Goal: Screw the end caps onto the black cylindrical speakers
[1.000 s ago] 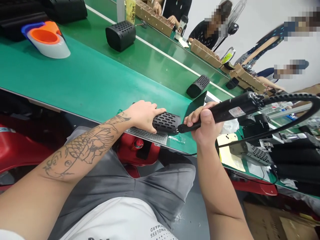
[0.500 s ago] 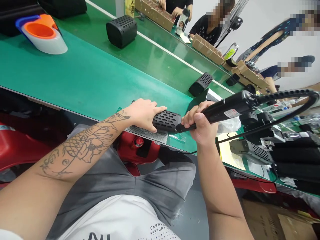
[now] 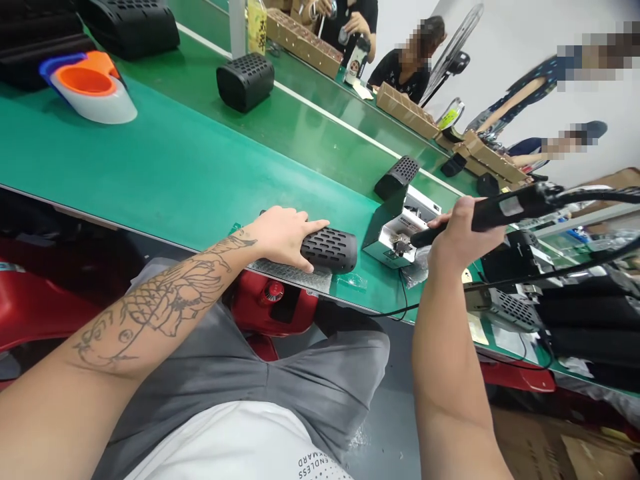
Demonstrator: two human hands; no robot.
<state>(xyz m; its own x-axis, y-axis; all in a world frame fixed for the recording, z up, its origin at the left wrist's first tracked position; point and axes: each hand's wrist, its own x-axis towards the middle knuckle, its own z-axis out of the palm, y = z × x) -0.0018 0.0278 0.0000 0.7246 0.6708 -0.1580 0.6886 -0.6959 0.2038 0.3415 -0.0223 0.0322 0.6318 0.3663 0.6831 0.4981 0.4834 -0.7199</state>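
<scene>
My left hand (image 3: pixel 285 235) is wrapped over a black slotted housing (image 3: pixel 330 249) that lies on its side near the bench edge. Part of the housing is hidden under the hand. My right hand (image 3: pixel 459 235) grips a black electric screwdriver (image 3: pixel 507 208) with a cable at its back end. The screwdriver's tip reaches the front of a metal box that looks like a screw feeder (image 3: pixel 399 230); whether it touches cannot be made out. Under the housing lies a sheet of bubble wrap (image 3: pixel 320 283).
Similar black housings (image 3: pixel 246 81) stand along the green belt (image 3: pixel 320 127). To the left is an orange and white cup-like part (image 3: pixel 103 93). A grey slotted housing (image 3: pixel 510 310) and black parts crowd the right. The screwdriver cable runs across the right side. Co-workers sit opposite behind cardboard trays (image 3: pixel 305 41).
My right hand has carried the screwdriver away from the housing's end, rightward to the metal box. My left hand stays on the housing. The whole view has shifted slightly.
</scene>
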